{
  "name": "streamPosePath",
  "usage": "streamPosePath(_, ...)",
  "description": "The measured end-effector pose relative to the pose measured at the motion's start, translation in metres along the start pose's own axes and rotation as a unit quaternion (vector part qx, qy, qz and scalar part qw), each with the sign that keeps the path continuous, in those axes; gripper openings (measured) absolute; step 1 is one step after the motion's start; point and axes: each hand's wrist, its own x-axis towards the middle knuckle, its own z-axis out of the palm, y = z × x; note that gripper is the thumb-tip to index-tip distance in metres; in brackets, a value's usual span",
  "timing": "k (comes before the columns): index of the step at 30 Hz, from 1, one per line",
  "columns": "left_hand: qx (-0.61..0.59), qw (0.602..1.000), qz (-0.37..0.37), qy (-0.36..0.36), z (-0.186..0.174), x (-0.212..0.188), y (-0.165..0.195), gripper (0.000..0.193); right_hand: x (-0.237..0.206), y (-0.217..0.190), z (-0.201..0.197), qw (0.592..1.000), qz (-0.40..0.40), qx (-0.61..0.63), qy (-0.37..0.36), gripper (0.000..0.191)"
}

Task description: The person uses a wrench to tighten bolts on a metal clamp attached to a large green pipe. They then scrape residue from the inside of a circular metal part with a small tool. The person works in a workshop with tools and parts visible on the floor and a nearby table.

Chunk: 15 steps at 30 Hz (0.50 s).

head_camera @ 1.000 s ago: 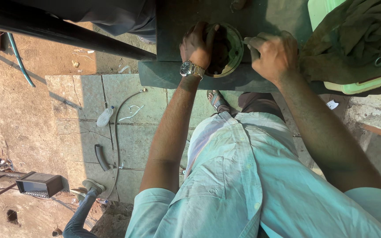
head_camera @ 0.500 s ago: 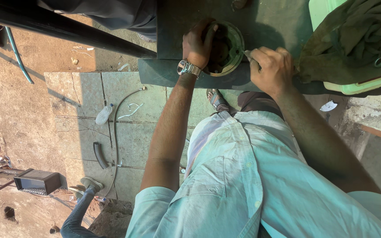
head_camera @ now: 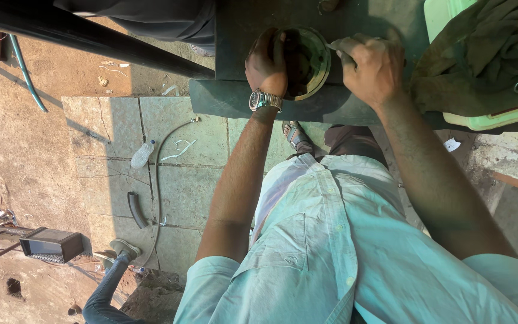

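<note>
A round metal part (head_camera: 318, 67) with a pale greenish rim lies on a dark workbench (head_camera: 229, 42). My left hand (head_camera: 267, 63), a wristwatch on its wrist, is clamped over the part's left side and covers much of its dark middle. My right hand (head_camera: 370, 66) is closed at the part's right rim. A thin pale tool (head_camera: 333, 45) sticks out of its fingers and touches the rim. The rest of the tool is hidden inside the fist.
A dirty olive cloth (head_camera: 487, 54) lies over a light green box (head_camera: 499, 117) to the right. A black pipe (head_camera: 85, 36) crosses the top left. A plastic bottle (head_camera: 141, 155) and a hose (head_camera: 157, 174) lie on the paved floor. Another person's leg (head_camera: 109, 288) is at the bottom left.
Both hands stay on the round part. My right hand has shifted slightly along the rim, and the view has moved a little.
</note>
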Motion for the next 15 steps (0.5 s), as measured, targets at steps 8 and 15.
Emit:
streamPosePath(8,0.016,1.0,0.011,-0.018,0.0,0.0,-0.004,0.032,0.005,0.002,0.006,0.998,-0.006,0.062,-0.024,0.007)
streamPosePath(15,0.022,0.999,0.008,-0.032,-0.006,0.001,0.007,0.032,-0.02,-0.018,-0.006,0.996,0.057,0.062,-0.036,0.007)
